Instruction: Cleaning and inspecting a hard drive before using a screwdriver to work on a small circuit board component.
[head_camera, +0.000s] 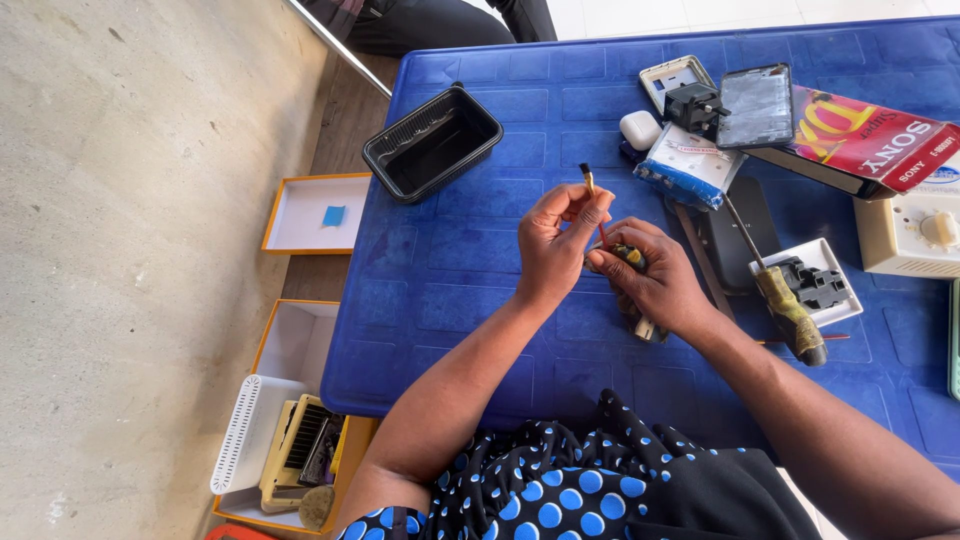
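Note:
Over the blue plastic table (450, 270), my left hand (555, 245) pinches a thin red wire (601, 232) whose bare brass end (588, 179) points up and away. My right hand (655, 280) grips a small dark tool with yellow marks (632, 257) right against the wire, just below the left fingertips. The tool's lower end pokes out under my right palm. Both hands touch each other above the table's middle.
An empty black plastic tray (432, 142) sits at the far left. A screwdriver with a worn handle (790, 310), a white dish with black parts (815, 283), a socket pack (690, 165), a phone (757, 105) and boxes lie to the right. Open boxes (290, 400) stand on the floor.

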